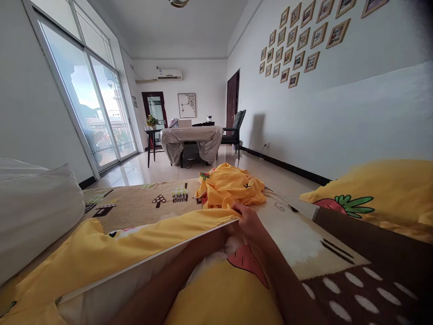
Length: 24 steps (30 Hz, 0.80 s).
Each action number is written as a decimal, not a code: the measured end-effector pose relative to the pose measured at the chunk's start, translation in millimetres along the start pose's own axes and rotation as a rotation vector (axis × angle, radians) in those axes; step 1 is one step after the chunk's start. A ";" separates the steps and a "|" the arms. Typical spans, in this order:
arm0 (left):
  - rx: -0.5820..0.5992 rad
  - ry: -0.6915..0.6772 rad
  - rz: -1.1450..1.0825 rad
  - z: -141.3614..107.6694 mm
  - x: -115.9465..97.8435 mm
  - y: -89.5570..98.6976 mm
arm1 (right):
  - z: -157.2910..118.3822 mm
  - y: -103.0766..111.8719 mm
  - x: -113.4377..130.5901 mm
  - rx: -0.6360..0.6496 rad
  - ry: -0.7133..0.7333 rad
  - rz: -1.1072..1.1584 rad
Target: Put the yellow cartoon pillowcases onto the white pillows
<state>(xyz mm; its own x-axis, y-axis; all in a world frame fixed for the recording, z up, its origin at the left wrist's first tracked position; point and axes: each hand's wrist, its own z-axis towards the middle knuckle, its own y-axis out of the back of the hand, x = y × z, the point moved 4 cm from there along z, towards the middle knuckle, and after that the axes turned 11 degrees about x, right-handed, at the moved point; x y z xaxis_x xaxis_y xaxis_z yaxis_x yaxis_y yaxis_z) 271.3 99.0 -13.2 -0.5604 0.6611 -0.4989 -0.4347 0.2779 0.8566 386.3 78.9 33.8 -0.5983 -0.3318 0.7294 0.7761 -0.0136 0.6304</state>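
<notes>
Yellow printed fabric is flanked by two extended forearms; by the right hand, fingers curled, the edge of a yellow cover is gripped above a patterned blanket; the left hand is obscured beneath, its grip impossible to tell, crumpled cloth seen beyond

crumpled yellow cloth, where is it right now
In the head view, the crumpled yellow cloth lies just right of centre at the far edge of the patterned blanket, beyond the right hand, with the covered table farther back.
</notes>
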 end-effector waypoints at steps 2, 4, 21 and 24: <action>-0.011 -0.018 -0.004 -4.3 -3.4 2.1 | -0.2 -1.2 0.0 -0.001 0.018 0.034; -0.023 -0.058 0.002 -10.9 -9.0 5.2 | -0.8 -2.7 0.6 0.010 0.036 0.082; 0.155 -0.209 0.001 -29.0 -24.1 12.3 | -3.6 -1.6 6.6 0.056 0.083 0.080; 0.229 -0.044 -0.074 -27.9 -20.0 13.4 | -2.3 -2.0 6.1 0.081 0.063 0.042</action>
<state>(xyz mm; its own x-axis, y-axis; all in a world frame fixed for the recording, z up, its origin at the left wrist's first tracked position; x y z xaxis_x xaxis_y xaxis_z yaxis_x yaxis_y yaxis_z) 257.0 70.1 4.6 -0.4994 0.6614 -0.5596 -0.2996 0.4742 0.8279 381.6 74.7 36.3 -0.5500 -0.3893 0.7389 0.7800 0.0769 0.6211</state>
